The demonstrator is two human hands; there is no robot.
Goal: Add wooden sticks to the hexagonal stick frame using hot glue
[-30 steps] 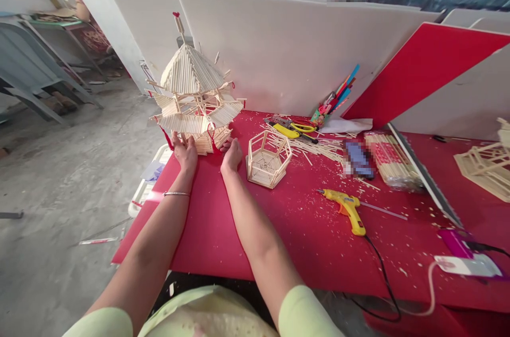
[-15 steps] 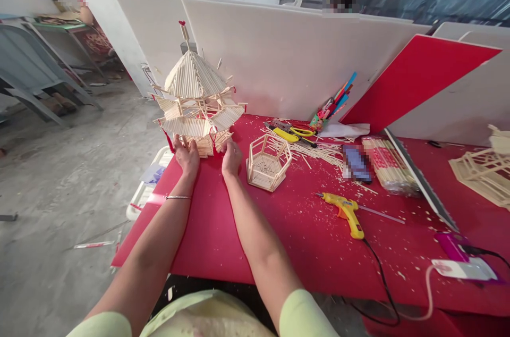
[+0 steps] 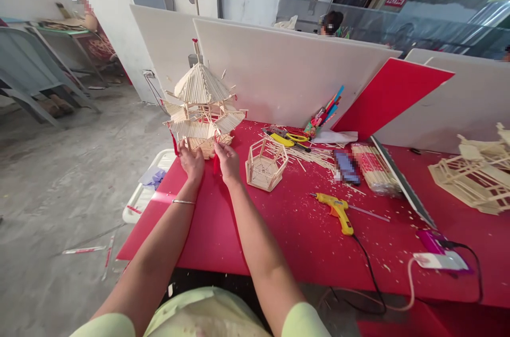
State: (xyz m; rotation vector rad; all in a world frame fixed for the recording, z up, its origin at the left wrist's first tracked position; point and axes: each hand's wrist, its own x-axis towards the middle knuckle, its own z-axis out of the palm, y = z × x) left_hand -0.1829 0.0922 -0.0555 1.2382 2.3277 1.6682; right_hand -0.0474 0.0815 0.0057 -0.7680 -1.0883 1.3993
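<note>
A pagoda model [image 3: 202, 84] built of thin wooden sticks, with a tiered roof and red tassels, stands at the table's left back. My left hand [image 3: 193, 162] grips the front left of its lower base, thumb and fingers against the sticks. At the front right corner, my right hand [image 3: 229, 162] pinches a hanging red tassel [image 3: 216, 163] between thumb and fingers. Just to the right of that hand sits an open hexagonal stick frame [image 3: 266, 167] with a patterned floor.
A yellow glue gun [image 3: 338, 210] with a cord lies right of centre. Behind it are loose sticks [image 3: 305, 159], yellow-handled pliers [image 3: 282, 138], a phone [image 3: 346, 167] and bundled sticks [image 3: 376, 169]. Another stick model [image 3: 470, 183] stands far right. White boards [image 3: 279, 71] line the back.
My right hand has moved from the pagoda's base slightly left and toward me, onto the red tassel. My left hand stays at the base. The camera view has shifted slightly.
</note>
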